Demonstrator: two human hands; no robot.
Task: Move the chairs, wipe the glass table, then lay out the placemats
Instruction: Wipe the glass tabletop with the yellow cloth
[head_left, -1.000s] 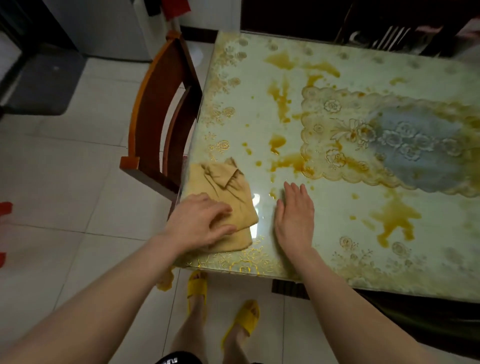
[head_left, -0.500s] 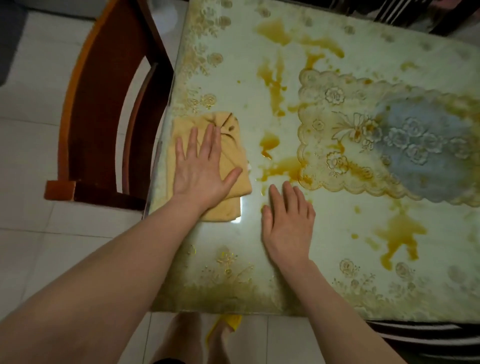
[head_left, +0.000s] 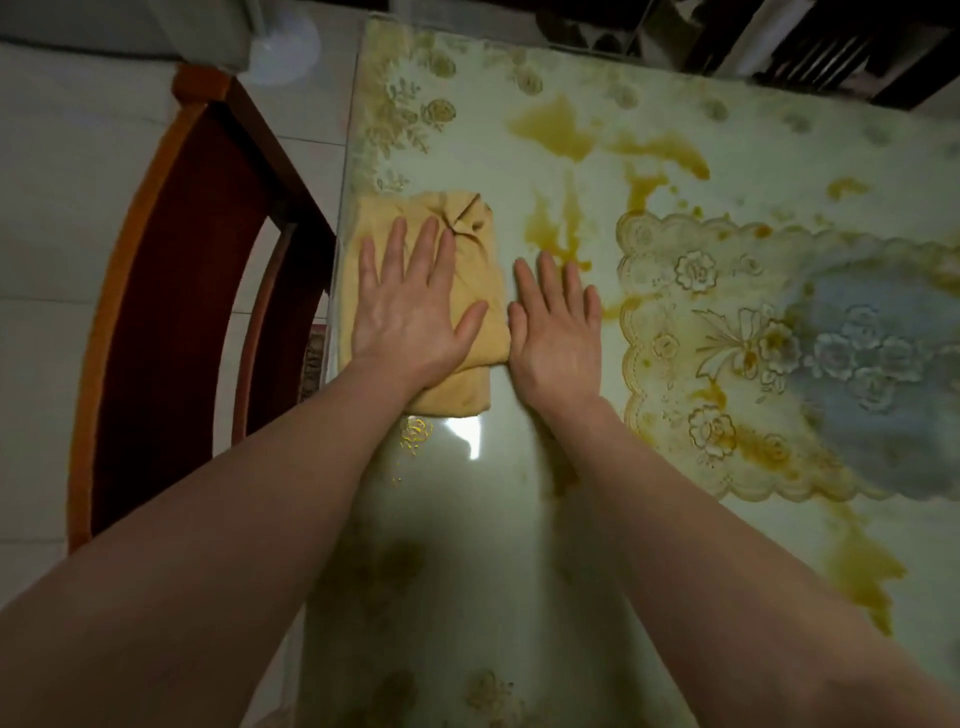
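1. Left of the cloth (head_left: 485, 270), a wooden chair (head_left: 156, 322) stands close against the edge of the glass table (head_left: 467, 545). I'd call it a hazard. A stroke swept that way could tip the cloth over the edge onto it, or knock a wrist on its curved back.
2. On the cloth itself lies the left hand (head_left: 410, 312), flat, with fingers straight and a little spread and the thumb out. It presses the folded yellow fabric to the glass and grips nothing. The cloth sits at the table's left edge, one side seemingly level with the rim. Held down only by a flat palm, the folds may bunch or slip out from under when pushed.
3. Just right of the cloth rests the right hand (head_left: 558, 332), also flat and open, palm on bare glass, holding nothing. Its thumb side touches or nearly touches the cloth. Its fingertips reach the orange-brown spills (head_left: 545, 234), so it could smear them, or skid if weight leans on wet glass.
4. Farther right of the cloth lies a lace-patterned mat (head_left: 779, 338), stained along its scalloped border. I cannot tell whether it sits over or under the glass. If it is on top, a broad wipe could drive liquid into it or drag it askew.
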